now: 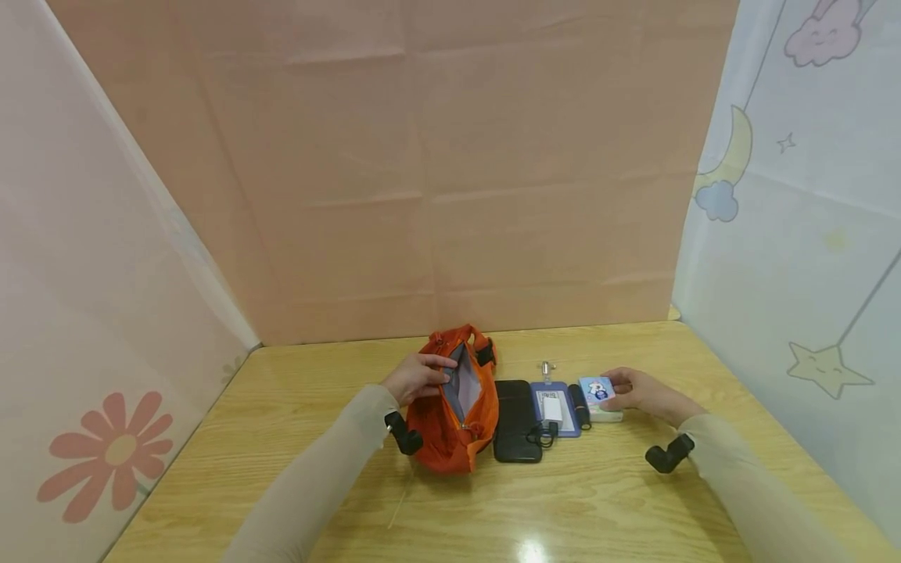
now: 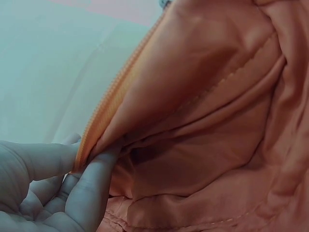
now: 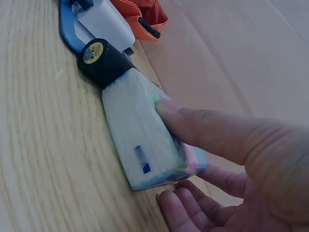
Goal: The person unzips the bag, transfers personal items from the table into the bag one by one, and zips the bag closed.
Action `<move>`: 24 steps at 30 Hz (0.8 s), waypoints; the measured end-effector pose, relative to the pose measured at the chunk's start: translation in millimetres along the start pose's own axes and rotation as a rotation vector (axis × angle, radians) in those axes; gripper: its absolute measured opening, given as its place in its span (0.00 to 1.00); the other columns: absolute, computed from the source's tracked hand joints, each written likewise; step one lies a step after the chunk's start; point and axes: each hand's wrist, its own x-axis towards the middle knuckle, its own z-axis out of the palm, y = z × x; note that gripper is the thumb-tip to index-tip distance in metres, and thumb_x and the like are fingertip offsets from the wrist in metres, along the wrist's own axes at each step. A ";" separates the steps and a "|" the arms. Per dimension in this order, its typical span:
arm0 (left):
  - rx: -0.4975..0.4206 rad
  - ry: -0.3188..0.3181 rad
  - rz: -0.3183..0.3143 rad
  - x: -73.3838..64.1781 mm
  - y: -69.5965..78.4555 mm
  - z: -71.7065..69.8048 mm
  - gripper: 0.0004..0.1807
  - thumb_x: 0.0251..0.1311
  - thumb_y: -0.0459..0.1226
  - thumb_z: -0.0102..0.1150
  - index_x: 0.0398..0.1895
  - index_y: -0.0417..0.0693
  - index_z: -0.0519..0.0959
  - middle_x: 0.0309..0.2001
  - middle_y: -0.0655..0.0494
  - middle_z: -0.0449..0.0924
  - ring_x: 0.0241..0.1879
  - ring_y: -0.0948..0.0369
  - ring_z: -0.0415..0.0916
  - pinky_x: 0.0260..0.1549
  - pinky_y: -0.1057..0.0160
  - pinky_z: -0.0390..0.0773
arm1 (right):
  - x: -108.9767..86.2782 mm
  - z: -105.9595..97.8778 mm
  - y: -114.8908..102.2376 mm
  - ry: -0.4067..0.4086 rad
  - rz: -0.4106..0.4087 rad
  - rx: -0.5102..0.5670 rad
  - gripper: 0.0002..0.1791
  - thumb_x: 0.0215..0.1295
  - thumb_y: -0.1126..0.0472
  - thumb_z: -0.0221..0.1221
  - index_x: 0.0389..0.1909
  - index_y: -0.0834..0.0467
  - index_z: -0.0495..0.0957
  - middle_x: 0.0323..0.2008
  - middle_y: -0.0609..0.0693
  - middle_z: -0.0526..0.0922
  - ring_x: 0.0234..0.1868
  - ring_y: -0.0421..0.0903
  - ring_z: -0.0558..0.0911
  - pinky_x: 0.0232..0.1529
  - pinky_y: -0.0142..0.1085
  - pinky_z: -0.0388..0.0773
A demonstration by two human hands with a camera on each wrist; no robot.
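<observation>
Now, starting at the far left, a pinkish flower (image 1: 120, 450) shows on the pale wall, and the person's pale left sleeve (image 1: 317, 469) reaches in over the wood-grain table (image 1: 619, 493). At its end the left hand (image 1: 415, 377) is on the orange bag (image 1: 450, 450), thumb and finger clamped on the zippered edge (image 2: 108, 108), one finger inside the opening and the rest of the grip outside. Look into the bag: it gapes wide, a grey lining (image 1: 470, 383) on view, with a black buckle (image 1: 486, 353) up at its far right side. Just right of it lies a black flat case (image 1: 517, 422), long side to the bag. Next along comes a blue-framed badge (image 1: 570, 424), its metal clip (image 1: 547, 369) pointing away, a small white block (image 1: 552, 408) lying on top and a black cable (image 1: 540, 435) bunched at the block's near end. Then a short black cylinder (image 1: 580, 407), a round gold label on its end in the right wrist view, and touching it, the tissue pack (image 1: 597, 389), blue with a cartoon on top and white along the side, down on the table. Here's the right hand (image 1: 642, 391), thumb and forefinger clamped round the pack's right end, the other fingers curled loosely beside it. Furthest right, a yellow star (image 1: 829, 369) smiles from the wall.
</observation>
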 end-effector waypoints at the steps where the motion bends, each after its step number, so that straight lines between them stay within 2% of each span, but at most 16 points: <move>1: 0.000 -0.002 0.000 0.4 -0.3 0.0 0.19 0.62 0.24 0.55 0.57 0.38 0.78 0.44 0.49 0.78 0.33 0.63 0.80 0.34 0.64 0.82 | -0.7 0.1 -0.5 0.001 -0.004 -0.008 0.42 0.58 0.57 0.68 0.64 0.74 0.58 0.59 0.72 0.68 0.56 0.59 0.73 0.54 0.46 0.75; 4: -0.004 -0.006 -0.003 0.8 -0.7 0.1 0.19 0.63 0.24 0.55 0.58 0.38 0.78 0.44 0.49 0.77 0.34 0.63 0.79 0.35 0.63 0.82 | -2.6 0.9 -2.6 0.025 -0.002 -0.022 0.41 0.57 0.58 0.69 0.62 0.74 0.59 0.59 0.74 0.66 0.57 0.64 0.71 0.55 0.49 0.74; 13: -0.002 0.006 -0.002 1.1 -1.8 -0.3 0.19 0.62 0.24 0.55 0.56 0.39 0.79 0.43 0.50 0.78 0.33 0.63 0.79 0.36 0.62 0.82 | -8.5 3.1 -8.5 0.055 0.008 -0.076 0.42 0.58 0.56 0.68 0.62 0.71 0.55 0.58 0.77 0.63 0.55 0.67 0.71 0.54 0.54 0.73; 18: 0.001 0.005 -0.003 1.5 -2.0 -0.9 0.19 0.62 0.24 0.55 0.56 0.39 0.79 0.42 0.50 0.78 0.33 0.63 0.80 0.36 0.62 0.83 | -10.3 5.3 -7.2 0.059 -0.014 -0.015 0.41 0.60 0.57 0.67 0.64 0.69 0.53 0.60 0.78 0.60 0.55 0.67 0.72 0.48 0.47 0.77; 24: 0.000 0.003 0.002 1.4 -2.0 -0.6 0.19 0.62 0.24 0.55 0.57 0.38 0.78 0.41 0.50 0.78 0.33 0.63 0.80 0.36 0.62 0.82 | -8.9 5.1 -2.5 0.065 -0.057 0.074 0.38 0.62 0.60 0.65 0.64 0.69 0.53 0.60 0.77 0.59 0.48 0.55 0.76 0.37 0.39 0.78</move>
